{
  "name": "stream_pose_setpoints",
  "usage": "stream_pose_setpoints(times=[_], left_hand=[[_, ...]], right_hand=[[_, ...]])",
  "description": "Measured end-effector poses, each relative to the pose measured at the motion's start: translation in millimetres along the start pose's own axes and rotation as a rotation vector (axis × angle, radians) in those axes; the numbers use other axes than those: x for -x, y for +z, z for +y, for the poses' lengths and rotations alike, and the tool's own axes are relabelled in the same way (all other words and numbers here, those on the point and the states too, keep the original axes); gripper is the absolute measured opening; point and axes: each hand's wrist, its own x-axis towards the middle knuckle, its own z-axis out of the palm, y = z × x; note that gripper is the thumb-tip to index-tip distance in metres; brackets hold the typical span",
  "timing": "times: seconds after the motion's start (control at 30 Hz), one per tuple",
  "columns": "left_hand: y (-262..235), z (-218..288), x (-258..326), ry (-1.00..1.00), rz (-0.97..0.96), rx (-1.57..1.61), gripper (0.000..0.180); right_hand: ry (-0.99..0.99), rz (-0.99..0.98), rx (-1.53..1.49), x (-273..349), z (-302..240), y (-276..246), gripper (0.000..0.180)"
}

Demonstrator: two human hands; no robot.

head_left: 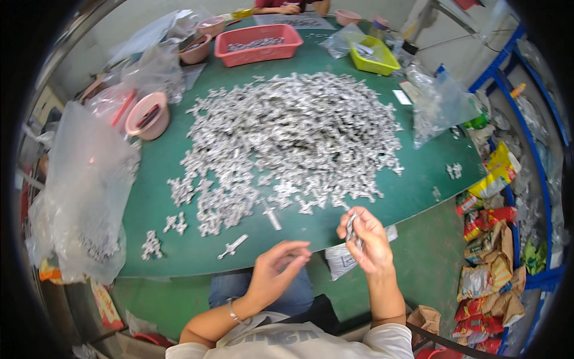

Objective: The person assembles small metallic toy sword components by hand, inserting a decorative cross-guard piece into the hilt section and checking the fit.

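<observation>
held part: small grey metal piece [351, 230] sat pinched in the right hand [368, 242], fingers clamped on it, over the table's near edge above the lap.
left hand [276, 270]: empty, fingers loosely curled and apart, palm up, just below the table edge; nothing gripped.
nearest strays: two cross-shaped metal pieces [233, 246] lay loose on the green table [152, 197], near the edge in front of the left hand.
pile: big heap of grey metal parts [293, 137] covered mid-table, well beyond both hands.
risk 1: pinch was fingertip-only and off the table; a slip would likely drop the part into the lap or onto the floor.
risk 2: strays sat close to the edge; a forearm sweep could knock them off.
risk 3: heap edge ragged; reaching in could drag neighbours out, parts looked tangled.
bag in lap: small clear plastic bag [341, 260] with a white patch hung under the right hand, partly hidden.
left bag: large clear bag [84, 191] slumped off the table's left side, some parts inside.
right bag: clear bag [439, 105] upright at the far right of the table, white flat label [402, 97] beside it.
bins: red tray [259, 43] far centre, yellow-green tray [373, 55] to its right, pink bowls [147, 115] on the left.
floor right: heap of red, yellow and brown snack wrappers [490, 251] against the blue rack [538, 161].
</observation>
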Motion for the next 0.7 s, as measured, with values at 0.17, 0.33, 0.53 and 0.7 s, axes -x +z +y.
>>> stream_pose_setpoints(times=[0.17,0.33,0.53,0.7], left_hand=[[4,11,6,0.096,0.062,0.08,0.035],[-5,24,17,0.148,0.084,0.057,0.036],[-16,25,25,0.171,0.124,0.113,0.034],[-20,31,31,0.144,0.086,0.309,0.033]], right_hand=[[0.02,-0.091,0.075,16,44,37,0.018],[-0.123,-0.014,0.367,24,62,65,0.019],[-0.088,-0.063,0.464,37,51,83,0.026],[-0.111,-0.085,0.506,44,47,86,0.03]])
